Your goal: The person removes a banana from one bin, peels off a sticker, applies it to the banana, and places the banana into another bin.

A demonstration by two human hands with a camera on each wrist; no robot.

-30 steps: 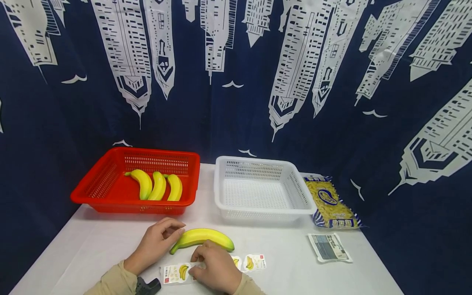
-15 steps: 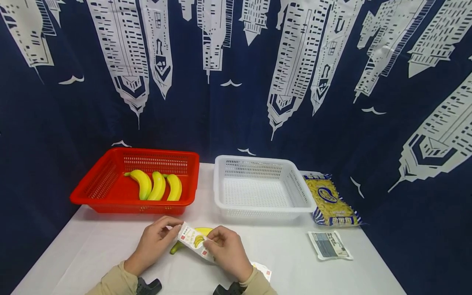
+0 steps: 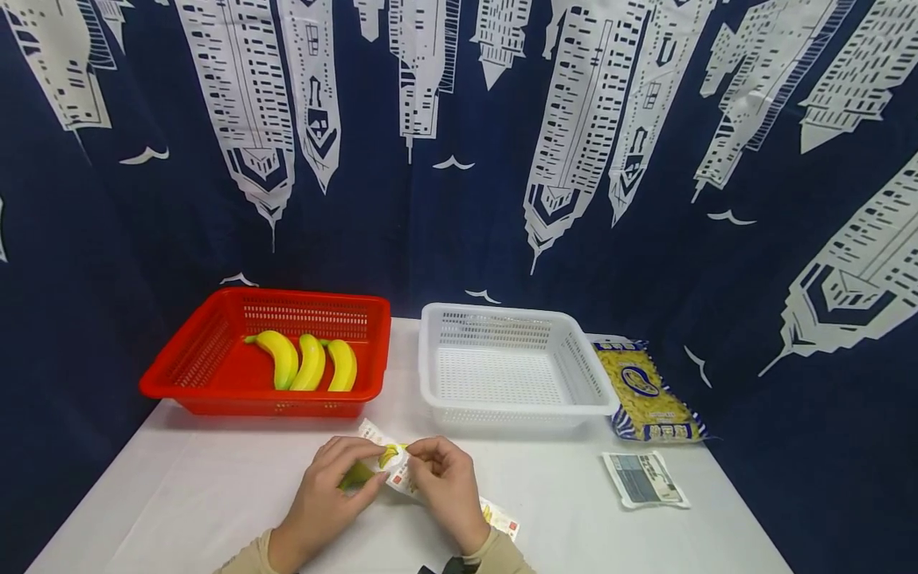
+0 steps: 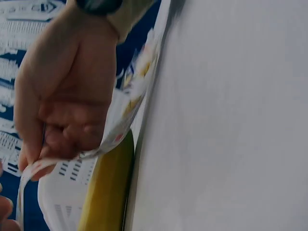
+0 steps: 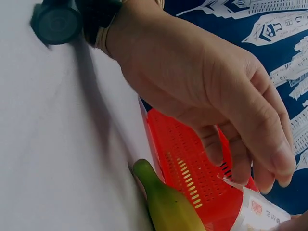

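My left hand (image 3: 367, 470) and right hand (image 3: 421, 461) pinch a strip of banana stickers (image 3: 393, 470) between them, just above the white table (image 3: 215, 486). The strip's tail (image 3: 502, 522) trails down to the table by my right wrist. Under the hands lies a yellow banana, mostly hidden, with only its green tip (image 3: 355, 477) showing. In the left wrist view the strip (image 4: 130, 106) hangs over the banana (image 4: 108, 192). In the right wrist view the banana's green end (image 5: 163, 202) lies below my left hand's fingers (image 5: 240, 163).
A red basket (image 3: 208, 359) at the back left holds three bananas (image 3: 310, 363). Beside it stands a white basket (image 3: 588, 375) with nothing in it. A bag of snacks (image 3: 645, 395) and a small packet (image 3: 645, 478) lie on the right. A dark patterned curtain hangs behind.
My right hand lifted the sticker strip off the table. My left hand left the banana and took the strip's other end. Both hands now sit close together over the banana.
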